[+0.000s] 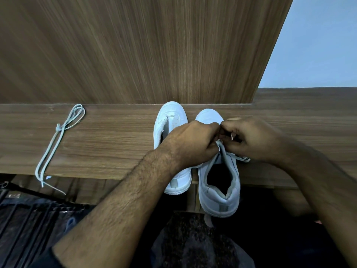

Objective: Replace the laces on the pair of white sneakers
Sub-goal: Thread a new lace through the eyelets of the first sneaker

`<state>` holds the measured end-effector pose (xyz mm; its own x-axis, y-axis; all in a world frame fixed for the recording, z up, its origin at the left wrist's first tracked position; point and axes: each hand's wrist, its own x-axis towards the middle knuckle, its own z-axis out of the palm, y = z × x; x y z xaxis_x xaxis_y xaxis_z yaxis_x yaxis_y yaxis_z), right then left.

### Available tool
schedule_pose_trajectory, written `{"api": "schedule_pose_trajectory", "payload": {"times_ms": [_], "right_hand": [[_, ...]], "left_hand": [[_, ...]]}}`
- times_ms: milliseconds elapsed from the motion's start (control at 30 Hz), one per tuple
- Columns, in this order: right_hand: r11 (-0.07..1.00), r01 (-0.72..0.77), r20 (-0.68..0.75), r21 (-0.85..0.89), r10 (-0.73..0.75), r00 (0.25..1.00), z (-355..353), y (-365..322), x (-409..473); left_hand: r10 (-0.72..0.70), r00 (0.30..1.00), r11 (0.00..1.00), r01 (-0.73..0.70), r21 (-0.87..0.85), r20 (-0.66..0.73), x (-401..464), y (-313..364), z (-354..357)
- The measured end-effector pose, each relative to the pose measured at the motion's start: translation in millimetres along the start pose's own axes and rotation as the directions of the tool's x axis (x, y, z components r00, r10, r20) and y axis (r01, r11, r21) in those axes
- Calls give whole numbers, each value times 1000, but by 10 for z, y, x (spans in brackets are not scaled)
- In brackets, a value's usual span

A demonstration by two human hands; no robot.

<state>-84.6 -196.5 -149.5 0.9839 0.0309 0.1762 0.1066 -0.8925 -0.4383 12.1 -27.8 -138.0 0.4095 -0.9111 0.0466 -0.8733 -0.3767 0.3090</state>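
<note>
Two white sneakers stand side by side on a wooden shelf [116,144], toes toward the back panel. The left sneaker [172,120] shows empty eyelets and no lace. Over the tongue of the right sneaker [218,190], my left hand [193,144] and my right hand [255,140] meet with curled fingers, pinching its white lace [222,146]. The lacing area under them is mostly hidden. A lace end pokes out under my right hand [244,159]. A loose pale lace [56,144], knotted with a loop at its far end, lies at the shelf's left and hangs over the front edge.
A tall wooden back panel [154,51] rises right behind the shoe toes. A blue wall [313,45] shows at the upper right. Both heels overhang the shelf's front edge. Below are dark clutter and a metal rack [29,219] at the left.
</note>
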Motion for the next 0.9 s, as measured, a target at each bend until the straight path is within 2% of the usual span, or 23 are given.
{"api": "schedule_pose_trajectory", "payload": {"times_ms": [333,567,700,900], "right_hand": [[993,-38,-15,109,40,999,-52,-55,-31],[999,-5,-60,49,8,998,30,-34,10],[1000,-18,-40,16,19,999,60,-13,32],[995,-76,31,66,74,997,-5,48,-7]], "left_hand": [[29,999,999,-27,-41,28,15,13,-32],[24,1000,1000,-25,-18,-16,13,5,-22],[14,1000,1000,-14,-15,-2,13,-17,-33],[-16,999,998,19,-65,41,-19,-64,-94]]}}
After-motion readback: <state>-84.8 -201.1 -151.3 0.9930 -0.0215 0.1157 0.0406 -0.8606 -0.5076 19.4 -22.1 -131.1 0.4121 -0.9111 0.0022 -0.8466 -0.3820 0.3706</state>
